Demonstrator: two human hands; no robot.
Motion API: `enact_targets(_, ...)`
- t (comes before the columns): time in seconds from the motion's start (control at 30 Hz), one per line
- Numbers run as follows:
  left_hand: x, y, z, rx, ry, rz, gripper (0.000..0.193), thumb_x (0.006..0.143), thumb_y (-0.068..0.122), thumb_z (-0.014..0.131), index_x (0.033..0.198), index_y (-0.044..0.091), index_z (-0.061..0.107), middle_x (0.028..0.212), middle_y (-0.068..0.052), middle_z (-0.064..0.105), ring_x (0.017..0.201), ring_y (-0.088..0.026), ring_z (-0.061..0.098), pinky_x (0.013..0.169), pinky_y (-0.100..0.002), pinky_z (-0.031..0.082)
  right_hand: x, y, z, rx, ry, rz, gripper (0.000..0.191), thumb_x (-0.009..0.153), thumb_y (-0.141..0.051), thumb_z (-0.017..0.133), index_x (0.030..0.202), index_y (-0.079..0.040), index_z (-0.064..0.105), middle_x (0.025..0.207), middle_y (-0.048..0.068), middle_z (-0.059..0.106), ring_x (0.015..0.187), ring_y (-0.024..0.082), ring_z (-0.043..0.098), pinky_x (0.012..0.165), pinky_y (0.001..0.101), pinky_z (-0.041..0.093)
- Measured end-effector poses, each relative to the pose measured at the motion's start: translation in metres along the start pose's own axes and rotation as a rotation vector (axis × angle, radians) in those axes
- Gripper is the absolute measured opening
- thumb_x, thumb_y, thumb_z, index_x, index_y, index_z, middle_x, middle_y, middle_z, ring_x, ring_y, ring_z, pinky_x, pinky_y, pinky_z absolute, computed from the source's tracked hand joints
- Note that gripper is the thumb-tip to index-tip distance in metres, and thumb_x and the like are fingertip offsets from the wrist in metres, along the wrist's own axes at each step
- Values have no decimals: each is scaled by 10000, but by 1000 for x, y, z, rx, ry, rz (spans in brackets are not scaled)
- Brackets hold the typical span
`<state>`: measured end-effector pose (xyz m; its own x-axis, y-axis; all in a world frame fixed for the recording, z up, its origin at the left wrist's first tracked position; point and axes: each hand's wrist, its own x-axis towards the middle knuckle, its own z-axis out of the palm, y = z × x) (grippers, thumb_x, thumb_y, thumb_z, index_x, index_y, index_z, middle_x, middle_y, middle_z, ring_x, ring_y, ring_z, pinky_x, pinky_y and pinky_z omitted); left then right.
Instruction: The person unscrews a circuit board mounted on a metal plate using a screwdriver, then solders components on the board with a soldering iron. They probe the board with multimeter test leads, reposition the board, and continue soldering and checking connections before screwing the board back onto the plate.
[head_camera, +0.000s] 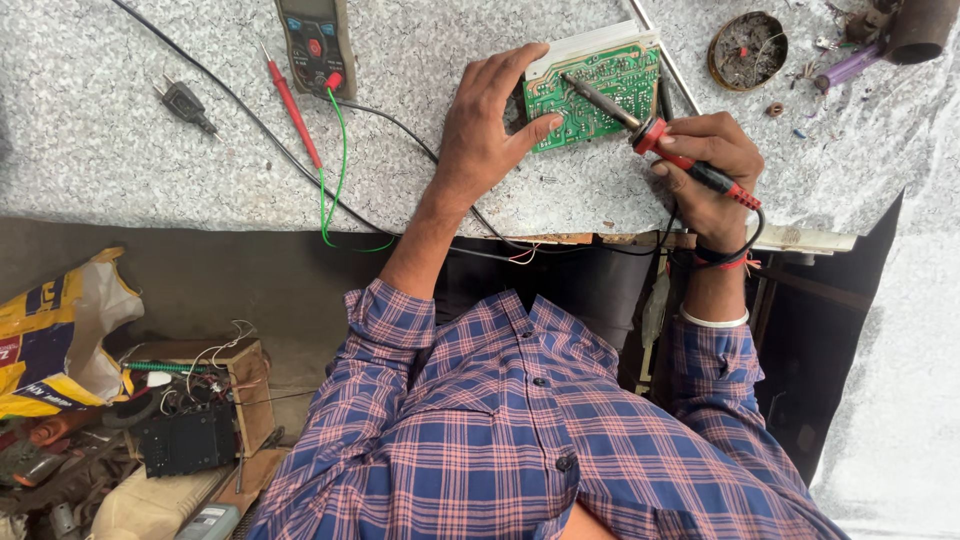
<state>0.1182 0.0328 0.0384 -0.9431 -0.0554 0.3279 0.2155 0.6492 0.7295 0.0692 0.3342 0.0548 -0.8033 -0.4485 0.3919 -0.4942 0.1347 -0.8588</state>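
A green circuit board with a white edge lies on the speckled grey worktop. My left hand rests on the board's left side, with the thumb pressed on its lower corner. My right hand grips a red-handled soldering iron. The iron's dark tip lies over the middle of the board. A dark cord runs from the iron's handle past my right wrist.
A multimeter sits at the top, with a red probe and green wire beside it. A black plug lies left. A round tin of scraps stands top right. Boxes, a yellow bag and parts clutter the floor.
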Motion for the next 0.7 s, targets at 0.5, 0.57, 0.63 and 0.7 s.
enact_targets(0.5, -1, 2, -3, -7, -2, 3, 732, 921, 447, 852, 1499, 170, 497, 1433, -65, 606, 1337, -282, 550, 1147, -441, 496, 1, -2, 0, 34, -15, -15, 254, 953, -206, 866, 1135, -60, 765, 1141, 114, 718, 981, 191, 665, 855, 293, 519)
enact_targets(0.57, 1, 3, -3, -6, 2, 5, 734, 918, 446, 855, 1496, 168, 498, 1431, -66, 607, 1337, -284, 550, 1147, -445, 492, 2, -2, 0, 18, -37, -22, 257, 939, -198, 866, 1132, -61, 765, 1134, 113, 718, 972, 186, 671, 855, 293, 517)
enact_targets(0.63, 1, 4, -3, -8, -9, -6, 738, 910, 448, 855, 1491, 165, 499, 1426, -68, 608, 1325, -284, 554, 1141, -446, 492, 2, -1, -1, 16, -34, -15, 260, 930, -190, 869, 1130, -61, 766, 1128, 111, 719, 967, 184, 669, 854, 291, 515)
enact_targets(0.7, 1, 4, -3, -6, -12, -8, 734, 911, 446, 852, 1491, 166, 500, 1427, -69, 608, 1322, -281, 556, 1142, -446, 492, 2, -1, -1, 34, -10, 2, 261, 924, -183, 874, 1130, -62, 769, 1122, 108, 720, 966, 184, 660, 850, 289, 513)
